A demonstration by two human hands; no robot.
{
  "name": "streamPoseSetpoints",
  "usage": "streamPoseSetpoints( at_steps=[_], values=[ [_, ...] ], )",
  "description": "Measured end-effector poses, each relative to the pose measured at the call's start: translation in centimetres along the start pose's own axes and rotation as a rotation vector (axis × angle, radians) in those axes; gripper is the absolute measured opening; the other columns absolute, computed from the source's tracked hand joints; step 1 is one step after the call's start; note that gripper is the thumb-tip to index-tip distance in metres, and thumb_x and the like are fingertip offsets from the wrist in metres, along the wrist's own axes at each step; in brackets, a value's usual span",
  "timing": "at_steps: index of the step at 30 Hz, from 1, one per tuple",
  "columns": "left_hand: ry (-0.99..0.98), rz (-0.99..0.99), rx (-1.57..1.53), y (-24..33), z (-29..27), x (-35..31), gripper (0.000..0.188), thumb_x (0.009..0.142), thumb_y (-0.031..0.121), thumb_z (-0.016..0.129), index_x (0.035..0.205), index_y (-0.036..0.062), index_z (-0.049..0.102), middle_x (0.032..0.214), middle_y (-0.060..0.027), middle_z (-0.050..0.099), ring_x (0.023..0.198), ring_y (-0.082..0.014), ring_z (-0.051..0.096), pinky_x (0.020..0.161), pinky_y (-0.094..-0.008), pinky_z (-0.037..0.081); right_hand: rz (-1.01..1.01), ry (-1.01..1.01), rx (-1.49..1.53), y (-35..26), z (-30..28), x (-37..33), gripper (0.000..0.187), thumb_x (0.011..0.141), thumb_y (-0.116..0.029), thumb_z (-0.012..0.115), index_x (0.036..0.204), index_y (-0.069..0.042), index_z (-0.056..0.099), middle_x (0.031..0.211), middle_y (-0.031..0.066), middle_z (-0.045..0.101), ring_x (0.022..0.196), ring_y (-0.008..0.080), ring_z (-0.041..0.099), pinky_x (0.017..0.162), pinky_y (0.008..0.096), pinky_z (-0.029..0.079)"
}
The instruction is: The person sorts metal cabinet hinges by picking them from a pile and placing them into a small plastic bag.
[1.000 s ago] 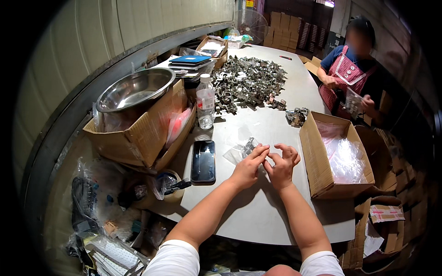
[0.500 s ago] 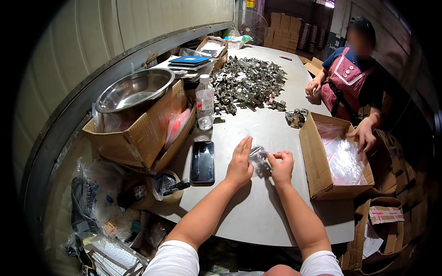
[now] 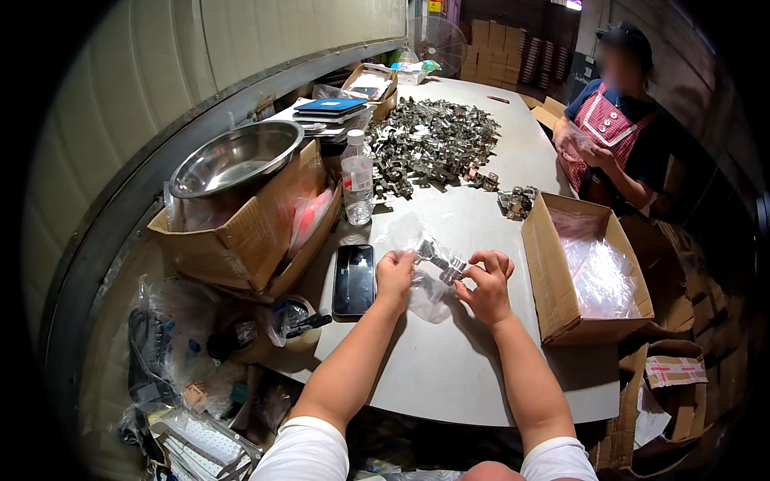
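Observation:
My left hand (image 3: 394,277) pinches a clear plastic bag (image 3: 430,303) over the grey table, fingers closed. Shiny bracket-like metal parts (image 3: 439,258) show between my hands, against the bag; whether they lie inside it I cannot tell. The thumb and fingers of my right hand (image 3: 488,287) close on the right end of these parts. A large heap of similar metal parts (image 3: 433,144) covers the table's far middle. Closer, a small cluster of them (image 3: 517,203) lies beside a cardboard box (image 3: 553,301) of clear plastic bags (image 3: 597,276).
A phone (image 3: 353,280) and a water bottle (image 3: 357,180) stand left of my hands. Beyond them, a steel basin (image 3: 241,160) rests on a cardboard box (image 3: 233,252). Across the table at right, a co-worker in a checked apron (image 3: 605,120) holds a clear bag (image 3: 573,140).
My hands have moved apart, and the bag and metal parts show more fully between them. The co-worker's hand has left the box; both hands now hold a clear bag at the chest.

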State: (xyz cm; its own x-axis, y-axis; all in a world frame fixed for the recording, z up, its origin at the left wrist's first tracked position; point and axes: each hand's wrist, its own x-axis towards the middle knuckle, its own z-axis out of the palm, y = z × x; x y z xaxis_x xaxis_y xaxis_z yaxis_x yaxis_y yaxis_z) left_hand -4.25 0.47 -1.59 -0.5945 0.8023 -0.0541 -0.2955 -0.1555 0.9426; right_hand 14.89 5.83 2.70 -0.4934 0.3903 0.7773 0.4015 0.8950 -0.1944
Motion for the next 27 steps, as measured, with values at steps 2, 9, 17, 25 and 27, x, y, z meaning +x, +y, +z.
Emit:
streamPoseSetpoints(
  at_steps=[2,9,17,25,27],
  values=[
    [-0.051,-0.043,-0.101,-0.3,-0.7,0.5,0.022,0.098,0.026,0.050,0.112,0.0081,0.048,0.093,-0.0060,0.063,0.073,-0.0132,0.060,0.057,-0.0288,0.051,-0.035,0.017,-0.033,-0.1,0.0,0.0,0.021,0.058,-0.021,0.079,0.072,-0.013,0.065,0.103,0.0004,0.055,0.106,0.0234,0.045,0.090,0.0407,0.028],
    [-0.234,-0.187,-0.850,2.2,0.6,-1.0,0.040,0.102,0.041,0.037,0.131,0.0129,0.034,0.126,-0.0169,0.052,0.110,-0.0330,0.056,0.090,-0.0501,0.051,0.150,-0.021,0.046,-0.7,0.5,-0.4,0.020,0.060,-0.022,0.079,0.073,-0.012,0.066,0.100,0.0012,0.055,0.106,0.0227,0.045,0.091,0.0389,0.028],
    [-0.613,-0.056,-0.352,2.0,1.4,-3.3,0.080,0.080,0.010,0.075,0.142,0.0073,0.024,0.126,-0.0093,0.050,0.114,-0.0194,0.054,0.094,-0.0349,0.047,0.489,0.014,0.448,-1.5,1.0,-0.2,0.018,0.070,-0.017,0.076,0.073,-0.004,0.063,0.097,0.0098,0.055,0.101,0.0250,0.048,0.091,0.0352,0.039],
    [0.007,0.412,0.501,-1.3,2.0,-2.5,0.029,0.096,0.021,0.050,0.106,-0.0018,0.066,0.072,-0.0048,0.068,0.065,-0.0154,0.063,0.061,-0.0334,0.050,0.640,-0.055,0.461,-1.2,1.9,-0.5,0.020,0.073,-0.019,0.075,0.072,-0.004,0.063,0.101,0.0104,0.056,0.105,0.0257,0.049,0.092,0.0363,0.040],
    [0.021,0.433,0.642,-1.1,1.6,-2.2,0.030,0.094,0.025,0.052,0.100,-0.0006,0.067,0.072,-0.0135,0.066,0.067,-0.0269,0.064,0.064,-0.0397,0.050,0.688,-0.045,0.608,-0.3,2.3,-0.7,0.019,0.075,-0.019,0.075,0.074,-0.004,0.064,0.101,0.0099,0.055,0.101,0.0239,0.050,0.091,0.0342,0.040]
  ],
)
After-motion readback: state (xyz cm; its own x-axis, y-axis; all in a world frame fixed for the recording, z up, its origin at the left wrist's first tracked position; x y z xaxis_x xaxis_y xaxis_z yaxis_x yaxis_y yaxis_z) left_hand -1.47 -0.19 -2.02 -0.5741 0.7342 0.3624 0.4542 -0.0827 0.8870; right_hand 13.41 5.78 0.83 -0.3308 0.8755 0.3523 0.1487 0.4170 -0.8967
